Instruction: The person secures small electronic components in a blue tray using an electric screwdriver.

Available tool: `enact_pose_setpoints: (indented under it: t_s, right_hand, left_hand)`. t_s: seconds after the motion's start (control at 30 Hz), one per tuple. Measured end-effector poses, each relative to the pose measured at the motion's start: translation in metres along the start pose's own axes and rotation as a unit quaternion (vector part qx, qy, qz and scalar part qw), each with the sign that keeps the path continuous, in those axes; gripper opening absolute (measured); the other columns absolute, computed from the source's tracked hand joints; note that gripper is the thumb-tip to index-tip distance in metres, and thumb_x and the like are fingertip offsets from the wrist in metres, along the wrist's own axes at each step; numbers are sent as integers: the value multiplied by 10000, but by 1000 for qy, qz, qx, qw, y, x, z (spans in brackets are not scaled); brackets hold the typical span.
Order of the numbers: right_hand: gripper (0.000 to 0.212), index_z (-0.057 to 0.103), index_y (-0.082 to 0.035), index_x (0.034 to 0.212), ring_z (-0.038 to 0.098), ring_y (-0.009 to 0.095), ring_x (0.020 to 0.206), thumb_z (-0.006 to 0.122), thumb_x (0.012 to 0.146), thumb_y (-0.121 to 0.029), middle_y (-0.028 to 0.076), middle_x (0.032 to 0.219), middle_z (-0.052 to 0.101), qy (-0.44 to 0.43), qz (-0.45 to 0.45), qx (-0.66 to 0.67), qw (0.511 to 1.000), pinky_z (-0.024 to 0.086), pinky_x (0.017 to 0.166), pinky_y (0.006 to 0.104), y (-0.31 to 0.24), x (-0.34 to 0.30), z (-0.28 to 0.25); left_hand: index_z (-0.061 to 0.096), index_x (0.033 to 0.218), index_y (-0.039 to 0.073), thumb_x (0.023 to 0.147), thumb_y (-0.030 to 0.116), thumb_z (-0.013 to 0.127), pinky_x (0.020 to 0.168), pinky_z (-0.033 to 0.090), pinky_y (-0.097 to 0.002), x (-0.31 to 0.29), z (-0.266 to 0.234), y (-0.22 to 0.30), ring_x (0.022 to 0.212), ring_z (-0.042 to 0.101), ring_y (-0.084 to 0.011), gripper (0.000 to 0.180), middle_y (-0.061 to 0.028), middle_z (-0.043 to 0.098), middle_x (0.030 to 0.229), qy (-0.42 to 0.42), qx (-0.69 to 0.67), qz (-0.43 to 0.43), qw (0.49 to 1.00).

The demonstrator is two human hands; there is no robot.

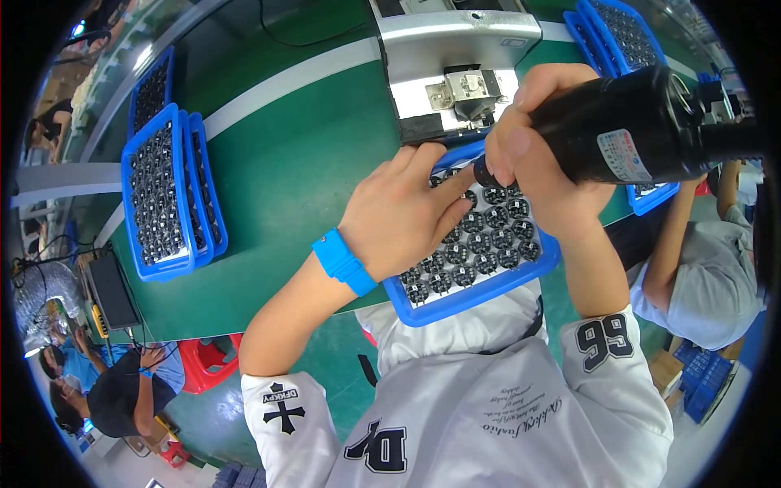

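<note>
My right hand (553, 154) is wrapped around a black electric screwdriver (622, 130) with a pale label; its body lies sideways and its nose is over the tray's far part. My left hand (407, 211), with a blue wristband, rests over the left part of a blue tray (455, 309). Its index finger stretches to the screwdriver's nose, and the thumb lies apart from it. Rows of small round black parts (480, 241) with metal pins fill the white tray insert. The screwdriver's tip and whatever lies under my left fingers are hidden.
A metal fixture (468, 93) stands just beyond the tray on the green table (293, 195). Stacked blue trays of similar parts (159, 195) are at the left; further trays (622, 37) sit far right. Other people work on both sides, near a red stool (207, 362).
</note>
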State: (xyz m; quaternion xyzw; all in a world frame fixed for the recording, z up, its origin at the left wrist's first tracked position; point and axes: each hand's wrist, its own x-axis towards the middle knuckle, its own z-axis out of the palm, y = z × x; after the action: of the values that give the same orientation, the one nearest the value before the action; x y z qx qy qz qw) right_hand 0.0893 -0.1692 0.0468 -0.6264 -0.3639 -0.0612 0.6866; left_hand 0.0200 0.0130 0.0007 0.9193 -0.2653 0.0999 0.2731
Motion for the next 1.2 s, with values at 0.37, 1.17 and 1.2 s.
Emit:
enact_pose_setpoints:
  t_s: [0.37, 1.17, 1.2]
  right_hand:
    - [243, 502, -5, 1099, 554, 138, 566, 671, 925, 13, 75, 723, 573, 25, 15, 22, 999, 483, 543, 282, 1, 3, 3]
    - [232, 558, 72, 1069, 564, 198, 476, 637, 851, 57, 101, 632, 575, 156, 53, 136, 977, 479, 502, 325, -59, 79, 8]
    - [217, 567, 67, 1052, 562, 190, 474, 639, 848, 54, 98, 630, 579, 143, 61, 128, 980, 474, 500, 320, -56, 85, 9]
  left_hand:
    - [741, 1180, 133, 950, 373, 673, 810, 531, -400, 6, -8, 13, 1004, 603, -266, 340, -90, 558, 1035, -56, 47, -48, 996]
    - [709, 1235, 142, 974, 332, 647, 820, 562, -428, 3, -7, 15, 1007, 636, -299, 329, -118, 611, 1068, -22, 66, -29, 997]
    - [709, 1235, 142, 974, 332, 647, 820, 562, -428, 2, -6, 15, 1007, 636, -299, 329, -118, 611, 1068, -22, 67, -28, 997]
